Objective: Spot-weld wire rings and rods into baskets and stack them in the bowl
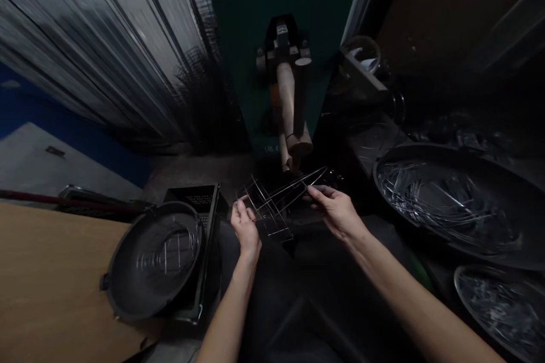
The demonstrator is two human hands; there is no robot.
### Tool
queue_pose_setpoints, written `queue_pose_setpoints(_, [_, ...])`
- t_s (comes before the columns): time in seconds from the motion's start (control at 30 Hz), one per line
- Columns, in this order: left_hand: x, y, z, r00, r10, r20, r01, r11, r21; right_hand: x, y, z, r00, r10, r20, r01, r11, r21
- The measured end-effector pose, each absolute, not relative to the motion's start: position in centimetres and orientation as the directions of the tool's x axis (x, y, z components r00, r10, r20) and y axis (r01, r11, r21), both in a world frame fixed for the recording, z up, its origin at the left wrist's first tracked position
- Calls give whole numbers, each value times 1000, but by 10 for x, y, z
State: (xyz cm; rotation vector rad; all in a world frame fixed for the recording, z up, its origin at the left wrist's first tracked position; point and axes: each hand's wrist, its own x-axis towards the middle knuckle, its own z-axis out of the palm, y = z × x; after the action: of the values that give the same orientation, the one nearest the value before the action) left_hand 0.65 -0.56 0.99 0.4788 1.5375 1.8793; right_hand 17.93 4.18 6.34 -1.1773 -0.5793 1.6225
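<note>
Centre of frame: left hand point(244, 226) pinches one edge of a wire frame point(272, 210), right hand point(335, 212) grips its opposite end. Black basin of loose wires point(426, 151) at right; second basin point(114, 278) on worktop point(51, 272), lower left.

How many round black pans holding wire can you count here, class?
3: a pan on a black crate at left, a large pan at right, a third pan below it, partly cut off. More may hide in shadow.

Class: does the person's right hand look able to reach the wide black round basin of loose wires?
Probably yes: open dark space seems to lie between the right hand and the basin, though that hand grips a thin wire frame.
</note>
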Motion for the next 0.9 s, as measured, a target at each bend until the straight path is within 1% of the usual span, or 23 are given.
queue_pose_setpoints(0.17, [4, -3, 17, -708, 694, -135, -265, -84, 961, 171, 41, 72, -49, 880, -472, -492, -432, -756])
queue_pose_setpoints(0.27, [4, -2, 20, -704, 696, -143, -260, -65, 963, 168, 41, 74, -37, 868, -495, -512, -442, -736])
queue_pose_setpoints(0.57, [3, 4, 21, -688, 705, -174, -271, -27, 962, 162, 46, 73, 17, 860, -511, -525, -427, -736])
queue_pose_setpoints(0.73, [2, 8, 24, -673, 711, -205, -307, -16, 952, 159, 51, 76, 23, 837, -547, -557, -444, -702])
queue_pose_setpoints(0.9, [0, 9, 28, -662, 718, -214, -303, 4, 953, 157, 51, 80, 32, 825, -565, -576, -446, -685])
